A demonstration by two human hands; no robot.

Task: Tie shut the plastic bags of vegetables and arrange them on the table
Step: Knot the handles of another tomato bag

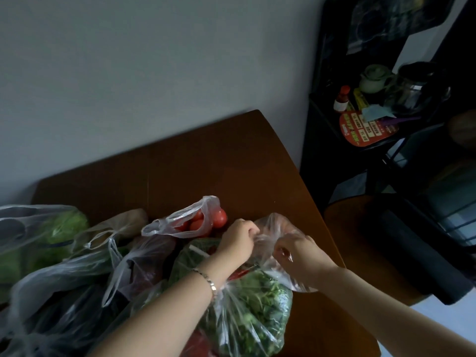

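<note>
Plastic bags of vegetables lie heaped together on the near left part of the brown surface [206, 163], overlapping one another. The bag being worked is the greens bag [252, 305], at the near right of the heap, close to the right edge of the surface. It holds dark leafy greens, with something red showing just under its mouth. The left hand [239, 240] has its fingers curled round a gathered piece of film at the mouth. The right hand [296, 251] pinches the opposite flap. The two hands are close together and no finished knot shows, so the tie on this bag is judged to be under way, not complete. The tomato bag [195, 222], just beyond the left hand, holds red tomatoes; its mouth gapes and its handles lie loose, so it is untied. The lettuce bag [51, 228] at the far left holds a pale green leafy head, and its mouth appears open. Beside the brownish bag [121, 225] a thin twisted handle carries a small knot; whether this closes that bag cannot be told. The dark bag [51, 318] at the near left has contents that cannot be made out. Most of the tying, and all of the arranging, is judged to remain.
</note>
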